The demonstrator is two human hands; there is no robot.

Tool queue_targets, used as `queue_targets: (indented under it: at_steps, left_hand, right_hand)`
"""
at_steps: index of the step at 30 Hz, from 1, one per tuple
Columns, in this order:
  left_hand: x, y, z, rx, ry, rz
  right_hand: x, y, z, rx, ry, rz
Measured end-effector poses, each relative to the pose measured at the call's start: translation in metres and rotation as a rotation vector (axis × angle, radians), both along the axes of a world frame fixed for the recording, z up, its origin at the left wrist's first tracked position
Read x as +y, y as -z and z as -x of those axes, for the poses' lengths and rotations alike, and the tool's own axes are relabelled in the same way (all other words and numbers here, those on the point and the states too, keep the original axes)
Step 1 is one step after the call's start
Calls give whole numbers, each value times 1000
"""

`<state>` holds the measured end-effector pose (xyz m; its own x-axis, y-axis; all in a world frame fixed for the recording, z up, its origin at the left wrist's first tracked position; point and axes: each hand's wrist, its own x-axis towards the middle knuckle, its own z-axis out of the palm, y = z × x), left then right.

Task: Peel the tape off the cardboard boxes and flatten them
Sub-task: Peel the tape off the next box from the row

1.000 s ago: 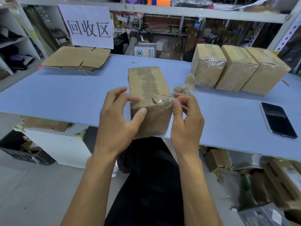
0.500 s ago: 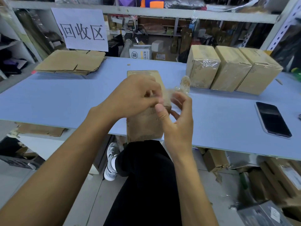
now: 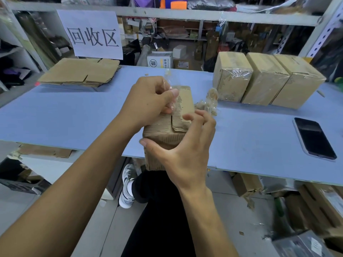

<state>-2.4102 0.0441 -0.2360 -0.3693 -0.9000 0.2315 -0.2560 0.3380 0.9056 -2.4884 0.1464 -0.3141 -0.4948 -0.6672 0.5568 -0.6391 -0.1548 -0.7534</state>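
Seen from the head camera, a person works at a blue tabletop [image 3: 74, 115], holding a small cardboard box [image 3: 167, 130] at its near edge, the box's lower end hanging past the edge over the person's dark trousers. The left hand [image 3: 148, 101] is clenched around a strip of clear tape [image 3: 171, 86], thumb and fingers pinching it above the box's top face, where the peeled cardboard shows bare corrugated ridges. The right hand [image 3: 183, 151] grasps the box from the near side, thumb pressed against its front face and fingers curled over the top flap. Just beyond the box lies a crumpled wad of peeled tape [image 3: 208, 103]. At the right rear of the tabletop three taped boxes [image 3: 263, 80] stand side by side, touching one another. At the left rear sits a stack of flattened cardboard [image 3: 79, 73], below a white paper sign [image 3: 91, 34] with three Chinese characters hung on the shelving. A black smartphone [image 3: 313, 138] lies face up near the tabletop's right front edge, well apart from the hands.
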Motion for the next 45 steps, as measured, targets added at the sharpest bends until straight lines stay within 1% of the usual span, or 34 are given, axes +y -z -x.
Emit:
queue_targets:
  at_steps: [4, 6, 8, 10, 14, 18, 21, 24, 27, 30, 32, 37, 40, 45]
  left_hand:
    - [2, -4, -2, 78, 19, -82]
    - [4, -6, -5, 41, 24, -68]
    - [5, -10, -8, -34, 14, -10]
    - [2, -14, -12, -70, 2, 47]
    - [-9, -19, -23, -225, -35, 173]
    - [-14, -15, -22, -373, -108, 311]
    - [-16, -10, -17, -399, -104, 399]
    - [-21, -3, -14, -493, -47, 497]
    - [-23, 2, -13, -606, -22, 595]
    - [-20, 2, -11, -597, -49, 649]
    - [-19, 0, -11, -608, -56, 721]
    - [-26, -1, -14, -696, 32, 843]
    - [-32, 3, -20, -753, 91, 838]
    - [-30, 1, -27, -797, 169, 757]
  right_hand:
    - [-1, 1, -16, 107, 138, -49]
    - [-1, 2, -22, 136, 164, -59]
    - [-2, 1, -22, 150, 137, -39]
    - [-2, 0, -14, 147, 64, -18]
    - [1, -2, 19, 67, -107, 2]
    - [3, -3, 41, -2, -214, 28]
    - [5, -2, 48, -12, -277, 40]
    - [5, 1, 53, -48, -302, 25]
    - [5, 3, 53, -130, -301, -21]
    - [7, 3, 52, -159, -297, -49]
    - [7, 2, 53, -157, -295, -56]
    - [5, 5, 51, -156, -236, -23]
    - [2, 10, 57, -146, -156, 21]
    - [-8, 8, 63, -123, -126, 20]
